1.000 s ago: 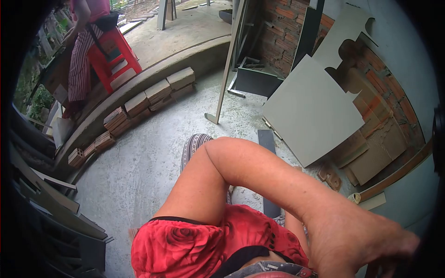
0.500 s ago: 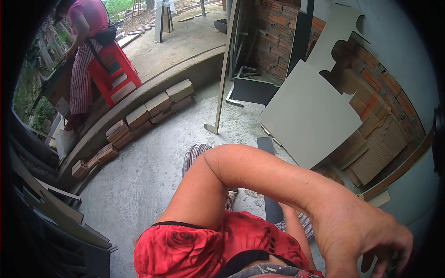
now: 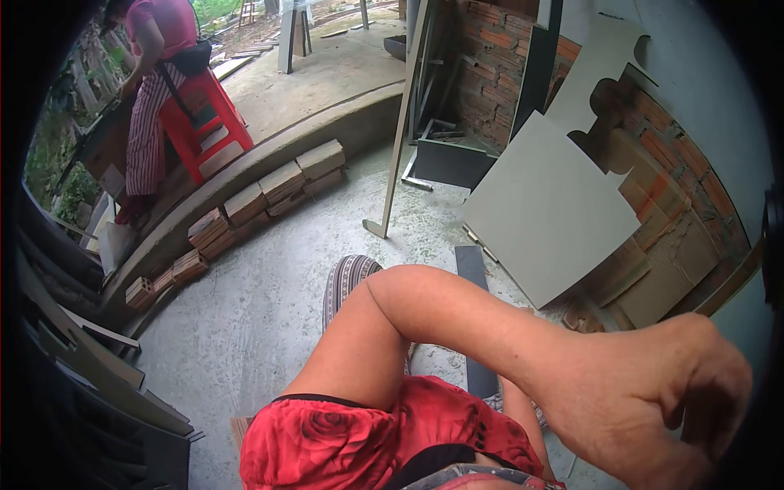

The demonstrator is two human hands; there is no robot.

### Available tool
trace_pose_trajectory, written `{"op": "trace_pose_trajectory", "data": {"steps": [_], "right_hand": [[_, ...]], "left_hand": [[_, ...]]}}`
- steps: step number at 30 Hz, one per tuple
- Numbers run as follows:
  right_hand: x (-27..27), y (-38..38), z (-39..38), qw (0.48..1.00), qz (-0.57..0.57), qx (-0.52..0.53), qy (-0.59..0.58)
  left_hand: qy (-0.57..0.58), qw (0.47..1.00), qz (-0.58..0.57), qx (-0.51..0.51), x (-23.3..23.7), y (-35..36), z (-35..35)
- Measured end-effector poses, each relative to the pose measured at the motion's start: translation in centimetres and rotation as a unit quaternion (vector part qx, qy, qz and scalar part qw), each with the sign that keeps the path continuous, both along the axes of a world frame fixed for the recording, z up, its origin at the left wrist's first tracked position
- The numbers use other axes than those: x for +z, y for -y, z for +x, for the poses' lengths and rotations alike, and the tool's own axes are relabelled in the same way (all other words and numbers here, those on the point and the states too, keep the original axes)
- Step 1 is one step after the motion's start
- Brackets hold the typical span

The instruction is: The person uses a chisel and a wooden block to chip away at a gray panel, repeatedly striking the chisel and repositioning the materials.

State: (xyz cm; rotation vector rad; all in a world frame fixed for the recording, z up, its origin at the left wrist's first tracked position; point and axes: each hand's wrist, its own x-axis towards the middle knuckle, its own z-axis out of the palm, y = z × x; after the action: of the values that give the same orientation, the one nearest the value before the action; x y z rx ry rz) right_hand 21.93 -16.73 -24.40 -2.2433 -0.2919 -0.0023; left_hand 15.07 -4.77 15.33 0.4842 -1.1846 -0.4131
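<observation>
My left arm is bent at the elbow and reaches across to the right, close to the camera. At its end my left hand is closed, its fingers curled inward and partly lost in the dark edge of the view. What those fingers hold, if anything, is hidden. Part of another bare limb shows behind the left forearm; my right hand is out of sight. Below lie a red flowered sleeve and patterned cloth. A dark narrow strip rests on the floor beyond the forearm.
A pale board leans at the right, beside cardboard and a brick wall. An upright strip stands ahead. Bricks line a low ledge. Beyond it a person sits on a red stool. Boards stand at left.
My left hand has risen and turned, its fingers now curled more tightly. The camera view has shifted slightly. The person on the stool stays in place.
</observation>
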Motion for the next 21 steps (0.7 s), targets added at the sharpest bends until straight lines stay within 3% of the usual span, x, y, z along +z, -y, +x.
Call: {"op": "trace_pose_trajectory", "data": {"steps": [6,8,9,11,13,15,17,20,21], "right_hand": [[-0.7,0.1,-0.5,1.000,-0.014,0.020,0.010],[-0.9,0.1,-0.7,1.000,-0.015,0.019,0.014],[-1.1,0.2,-1.0,1.000,-0.015,0.016,0.015],[-1.6,0.5,-1.9,1.000,-0.013,0.006,0.014],[-1.7,0.9,-2.3,1.000,-0.010,-0.008,0.021],[-1.7,1.6,-2.5,0.999,-0.008,-0.024,0.030],[-1.5,2.2,-2.4,0.998,-0.007,-0.040,0.039],[-0.4,1.9,-3.0,0.999,0.009,-0.044,0.011],[-0.8,2.0,-3.0,0.999,0.003,-0.046,0.004]], "left_hand": [[0.092,0.995,0.002,-0.032,-0.4,2.4,-0.8],[0.303,0.941,0.149,-0.011,-1.3,2.8,-0.5],[0.302,0.942,0.149,-0.016,-2.2,2.9,-0.5],[0.159,0.979,0.126,-0.006,-3.8,2.9,-0.6],[0.114,0.981,0.156,-0.002,-3.8,0.4,0.5],[0.090,0.987,0.063,0.119,-3.7,-2.3,1.1],[0.084,0.964,-0.055,0.244,-3.2,-5.6,0.4],[0.146,0.956,-0.069,0.244,-1.6,-9.5,0.1],[0.178,0.949,-0.077,0.250,-2.0,-7.4,-0.7]]}}
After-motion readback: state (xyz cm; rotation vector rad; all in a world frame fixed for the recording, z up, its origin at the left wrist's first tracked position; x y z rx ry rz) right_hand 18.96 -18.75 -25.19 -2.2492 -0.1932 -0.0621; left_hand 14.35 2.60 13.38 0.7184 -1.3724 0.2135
